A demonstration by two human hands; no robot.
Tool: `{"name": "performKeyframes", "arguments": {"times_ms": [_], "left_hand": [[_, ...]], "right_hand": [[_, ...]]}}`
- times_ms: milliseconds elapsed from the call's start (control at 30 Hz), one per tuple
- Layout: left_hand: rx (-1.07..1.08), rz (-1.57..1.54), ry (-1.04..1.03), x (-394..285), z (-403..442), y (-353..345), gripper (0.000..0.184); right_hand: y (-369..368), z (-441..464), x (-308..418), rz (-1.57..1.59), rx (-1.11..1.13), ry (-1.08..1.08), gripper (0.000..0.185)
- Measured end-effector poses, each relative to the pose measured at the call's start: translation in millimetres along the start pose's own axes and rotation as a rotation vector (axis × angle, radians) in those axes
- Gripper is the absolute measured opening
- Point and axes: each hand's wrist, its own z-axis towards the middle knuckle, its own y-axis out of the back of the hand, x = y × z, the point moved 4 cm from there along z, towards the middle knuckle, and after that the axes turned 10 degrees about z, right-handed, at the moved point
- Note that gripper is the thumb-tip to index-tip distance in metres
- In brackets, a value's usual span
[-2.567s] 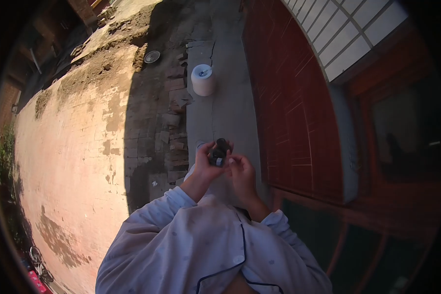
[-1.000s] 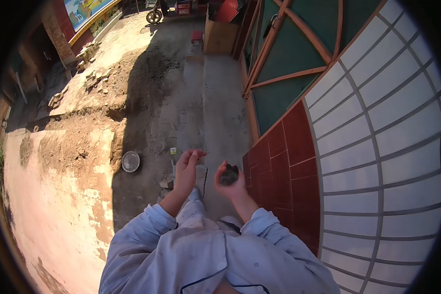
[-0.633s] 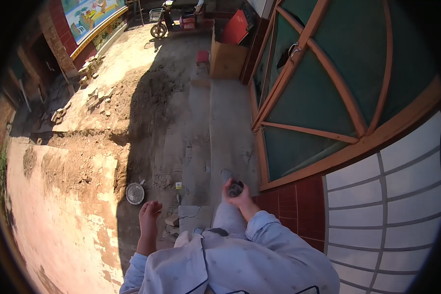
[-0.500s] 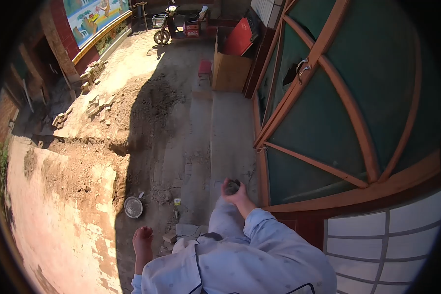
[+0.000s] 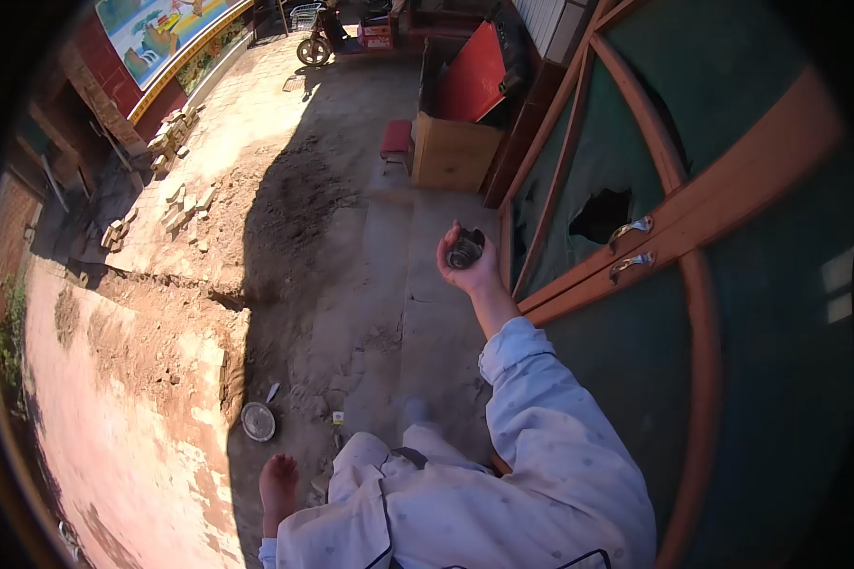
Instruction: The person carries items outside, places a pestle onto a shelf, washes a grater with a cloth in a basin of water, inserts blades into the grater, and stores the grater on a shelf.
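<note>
My right hand (image 5: pixel 473 267) is raised ahead of me, palm upward, with its fingers wrapped round a dark, ringed, shiny round object (image 5: pixel 465 248). What kind of object it is does not show clearly. To its right stands a wooden-framed door with green screen panels and two metal handles (image 5: pixel 633 264); the hand is apart from them. Low on the left, my left hand (image 5: pixel 278 484) hangs beside my leg with loosely curled fingers and nothing visible in it. A round metal lid or basin (image 5: pixel 257 421) lies on the ground beyond that hand.
Ahead stand a cardboard box (image 5: pixel 454 156) holding a red panel (image 5: pixel 472 76), a red stool (image 5: pixel 397 138) and a parked three-wheeler (image 5: pixel 375 36). Loose bricks (image 5: pixel 182 207) and broken soil (image 5: pixel 171 318) lie to the left. A torn hole (image 5: pixel 601 216) shows in the door screen.
My right hand has moved forward and up, still holding the dark object. The door and box appear nearer as I step ahead. My left hand hangs slightly lower in view.
</note>
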Motion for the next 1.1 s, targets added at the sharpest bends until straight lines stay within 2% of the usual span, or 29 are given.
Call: {"name": "performKeyframes", "arguments": {"times_ms": [67,167,200,233,267,333,400,467,633,733,833,900,967,1100], "left_hand": [[0.073,0.026,0.028,3,44,9,0.014],[0.239,-0.073,0.197,35,125,62,0.018],[0.148,0.523,0.017,32,131,74,0.020],[0.039,0.797,0.014,28,135,74,0.020],[-0.062,0.861,0.088,30,141,75,0.020],[-0.251,0.535,0.354,39,160,70,0.020],[-0.316,0.461,0.434,35,186,50,0.021],[-0.306,0.481,0.430,19,222,12,0.021],[-0.112,0.511,0.226,-72,309,-176,0.022],[0.004,0.527,0.026,-152,319,-303,0.023],[0.035,0.600,-0.147,-208,325,-383,0.022],[-0.020,0.615,-0.134,-222,342,-402,0.023],[-0.113,0.578,-0.107,-209,364,-386,0.021],[-0.376,0.359,0.161,-140,393,-305,0.023]], "right_hand": [[5,9,24,0.009,-0.111,0.080,0.036],[11,26,54,0.033,-0.212,0.138,0.038],[11,32,64,0.042,-0.242,0.150,0.038],[7,43,75,0.062,-0.261,0.156,0.038],[1,51,85,0.078,-0.280,0.163,0.038],[-9,70,106,0.071,-0.303,0.172,0.037],[-24,101,129,0.043,-0.305,0.170,0.037],[-38,131,149,0.012,-0.342,0.224,0.036],[-96,212,190,-0.006,-0.394,0.245,0.038],[-133,256,211,-0.060,-0.427,0.235,0.040],[-172,312,237,-0.149,-0.390,0.230,0.043],[-200,362,259,-0.187,-0.378,0.197,0.042],[-223,416,283,-0.251,-0.382,0.181,0.038],[-253,536,346,-0.331,-0.402,0.182,0.043]]}}
